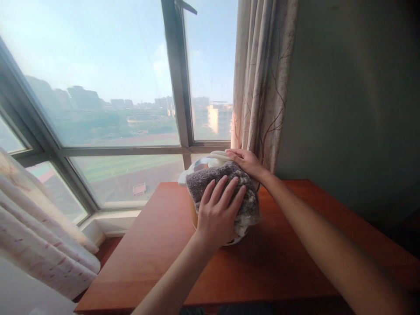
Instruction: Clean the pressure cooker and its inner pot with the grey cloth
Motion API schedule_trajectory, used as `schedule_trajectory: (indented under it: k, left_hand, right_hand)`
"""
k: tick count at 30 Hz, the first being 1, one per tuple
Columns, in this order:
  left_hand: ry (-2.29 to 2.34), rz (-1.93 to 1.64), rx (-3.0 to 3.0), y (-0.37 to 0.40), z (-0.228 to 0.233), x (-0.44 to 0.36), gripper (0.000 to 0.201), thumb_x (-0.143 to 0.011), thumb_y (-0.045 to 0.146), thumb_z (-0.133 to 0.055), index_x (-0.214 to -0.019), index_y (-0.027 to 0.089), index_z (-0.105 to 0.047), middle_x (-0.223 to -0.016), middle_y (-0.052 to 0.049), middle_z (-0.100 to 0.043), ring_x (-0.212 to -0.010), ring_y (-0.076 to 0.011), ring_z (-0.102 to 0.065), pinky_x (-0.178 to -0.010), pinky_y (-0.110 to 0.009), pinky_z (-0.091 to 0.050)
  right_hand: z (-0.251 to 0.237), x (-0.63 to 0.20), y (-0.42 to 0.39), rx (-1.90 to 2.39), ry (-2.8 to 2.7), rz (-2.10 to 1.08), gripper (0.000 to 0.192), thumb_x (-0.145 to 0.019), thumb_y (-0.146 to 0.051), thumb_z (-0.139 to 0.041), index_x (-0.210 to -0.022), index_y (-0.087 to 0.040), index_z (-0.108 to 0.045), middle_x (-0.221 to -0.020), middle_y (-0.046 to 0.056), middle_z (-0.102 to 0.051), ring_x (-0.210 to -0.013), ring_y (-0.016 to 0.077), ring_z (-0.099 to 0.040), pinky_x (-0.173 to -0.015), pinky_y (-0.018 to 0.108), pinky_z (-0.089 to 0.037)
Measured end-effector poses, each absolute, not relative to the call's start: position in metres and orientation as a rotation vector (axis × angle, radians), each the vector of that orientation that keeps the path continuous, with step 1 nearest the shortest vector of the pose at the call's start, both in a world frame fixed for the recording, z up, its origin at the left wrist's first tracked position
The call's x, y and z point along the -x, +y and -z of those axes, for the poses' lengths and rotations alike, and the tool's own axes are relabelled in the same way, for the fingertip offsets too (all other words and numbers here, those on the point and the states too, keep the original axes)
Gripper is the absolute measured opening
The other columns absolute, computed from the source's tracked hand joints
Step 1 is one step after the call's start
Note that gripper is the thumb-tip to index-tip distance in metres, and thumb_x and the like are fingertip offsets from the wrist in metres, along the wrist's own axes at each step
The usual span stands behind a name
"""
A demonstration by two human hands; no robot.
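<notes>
A grey, fuzzy towel-like cloth [201,180] with whitish patches is draped over a round container [193,213] on the table. My left hand [217,212] lies on the front of this cloth, palm down and fingers spread. At the back right of the bundle, my right hand [246,162] rests with fingers stretched over a pale, cream-white piece [219,155], probably fabric. Light blue-white material [184,176] sticks out on the left side. Most of the container is hidden by the cloths and my left hand; its tan side shows at the left.
The container stands on a reddish-brown wooden table [144,253]. Behind it is a large window with grey frames [124,151]. A patterned curtain [262,78] hangs at the back right, another curtain [42,236] at the left. A dark wall [344,109] rises on the right.
</notes>
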State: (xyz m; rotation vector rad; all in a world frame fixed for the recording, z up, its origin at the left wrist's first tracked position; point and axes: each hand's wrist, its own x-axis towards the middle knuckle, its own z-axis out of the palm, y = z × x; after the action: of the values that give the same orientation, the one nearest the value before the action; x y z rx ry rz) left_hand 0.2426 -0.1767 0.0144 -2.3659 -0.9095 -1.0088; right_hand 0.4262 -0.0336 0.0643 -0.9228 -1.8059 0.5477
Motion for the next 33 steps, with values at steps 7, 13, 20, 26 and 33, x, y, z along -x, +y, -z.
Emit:
schedule_trajectory:
  k: [7, 13, 20, 26, 33]
  left_hand:
    - [-0.945, 1.271, 2.305, -0.145, -0.001, -0.182, 0.074, -0.086, 0.045, -0.055, -0.154, 0.023, -0.037, -0.160, -0.011, -0.040, -0.149, -0.0363, -0.031, -0.120, -0.054, -0.029]
    - [-0.990, 1.537, 2.419, -0.108, -0.005, -0.148, 0.065, -0.088, 0.042, -0.056, -0.148, 0.019, -0.045, -0.155, -0.014, -0.046, -0.144, -0.0325, -0.041, -0.118, -0.050, -0.035]
    - [-1.499, 1.493, 2.516, -0.050, -0.042, -0.137, 0.044, -0.085, 0.042, -0.053, -0.118, 0.019, -0.070, -0.125, -0.009, -0.071, -0.117, -0.0307, -0.065, -0.105, -0.043, -0.048]
    - [-1.733, 1.363, 2.649, -0.016, -0.064, -0.142, 0.032, -0.080, 0.042, -0.055, -0.089, 0.018, -0.074, -0.099, -0.008, -0.078, -0.090, -0.0271, -0.070, -0.084, -0.037, -0.056]
    - [-1.634, 1.515, 2.437, -0.032, -0.044, -0.142, 0.037, -0.084, 0.039, -0.052, -0.109, 0.020, -0.073, -0.112, -0.009, -0.076, -0.106, -0.0303, -0.068, -0.094, -0.040, -0.052]
  right_hand:
    - [-0.064, -0.424, -0.038, 1.010, -1.765, -0.489, 0.043, -0.093, -0.051, -0.059, -0.119, -0.021, -0.072, -0.123, 0.006, -0.073, -0.118, 0.0265, -0.066, -0.105, 0.040, -0.048]
    - [-0.064, -0.424, -0.039, 1.006, -1.782, -0.449, 0.041, -0.094, -0.050, -0.058, -0.119, -0.022, -0.073, -0.123, 0.005, -0.073, -0.117, 0.0253, -0.066, -0.104, 0.038, -0.049]
    - [-0.066, -0.423, -0.042, 1.015, -1.795, -0.402, 0.037, -0.094, -0.047, -0.058, -0.116, -0.022, -0.074, -0.121, 0.005, -0.074, -0.117, 0.0263, -0.066, -0.104, 0.040, -0.048]
    - [-0.067, -0.423, -0.044, 1.044, -1.771, -0.415, 0.035, -0.094, -0.045, -0.059, -0.116, -0.022, -0.074, -0.121, 0.005, -0.074, -0.115, 0.0256, -0.067, -0.102, 0.039, -0.049]
    - [-0.065, -0.424, -0.040, 1.031, -1.761, -0.435, 0.036, -0.094, -0.046, -0.059, -0.116, -0.021, -0.074, -0.119, 0.005, -0.075, -0.112, 0.0251, -0.068, -0.099, 0.037, -0.051]
